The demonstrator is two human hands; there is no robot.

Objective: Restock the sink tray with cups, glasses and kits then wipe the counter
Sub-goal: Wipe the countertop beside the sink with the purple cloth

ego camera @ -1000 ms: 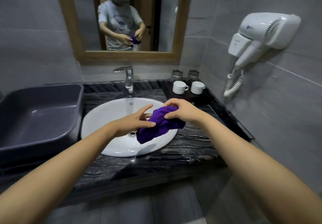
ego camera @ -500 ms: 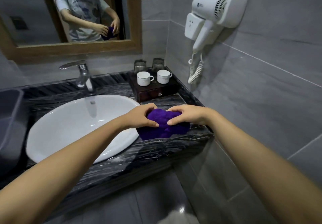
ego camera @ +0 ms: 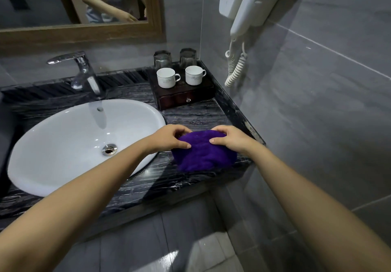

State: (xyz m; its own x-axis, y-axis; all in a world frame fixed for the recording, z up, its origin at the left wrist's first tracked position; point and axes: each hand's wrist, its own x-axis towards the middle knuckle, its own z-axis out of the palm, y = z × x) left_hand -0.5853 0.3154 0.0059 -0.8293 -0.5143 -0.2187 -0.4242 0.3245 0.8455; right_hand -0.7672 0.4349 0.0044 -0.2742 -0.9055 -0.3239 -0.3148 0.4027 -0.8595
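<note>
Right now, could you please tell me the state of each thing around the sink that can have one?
Purple cloth: bunched up, lying on the counter, gripped by both hands.
Left hand: closed on the cloth.
Right hand: closed on the cloth.
Tap: off, no water running.
Sink: empty, drain open.
Two cups: upright on the tray.
Two glasses: upside down behind the cups.
Tray drawer: shut.
Hair dryer: docked in its wall holder.

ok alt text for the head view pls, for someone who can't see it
Both hands, left hand and right hand, press a bunched purple cloth onto the dark marble counter right of a white sink. Behind it, a dark tray holds two white cups and two upturned glasses; a hair dryer hangs on the tiled wall.
</note>
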